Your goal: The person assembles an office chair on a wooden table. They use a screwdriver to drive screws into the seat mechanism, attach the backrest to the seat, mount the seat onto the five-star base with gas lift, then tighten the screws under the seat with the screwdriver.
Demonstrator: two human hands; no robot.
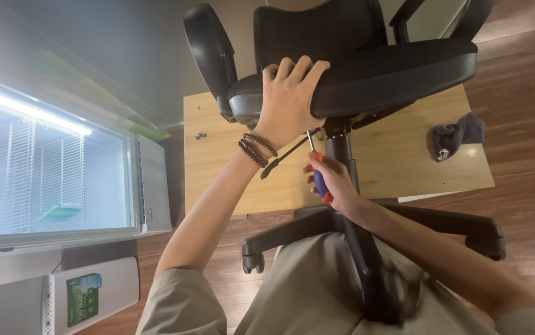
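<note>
Head view: my left hand [289,99] grasps the black chair seat [373,74] edge on the tabletop [404,155]; my right hand [336,183] grips a screwdriver [316,167] beneath the seat.

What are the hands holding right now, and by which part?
The left hand grips the office chair by its seat edge; the right hand holds the screwdriver by its handle.

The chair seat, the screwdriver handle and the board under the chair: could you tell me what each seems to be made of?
Chair seat: matte black padding, probably fabric or mesh, with a smooth, plastic-looking rim. Screwdriver: glossy blue and orange handle, likely plastic, with a shiny metal shaft. Board: pale wood grain, possibly laminate.
</note>
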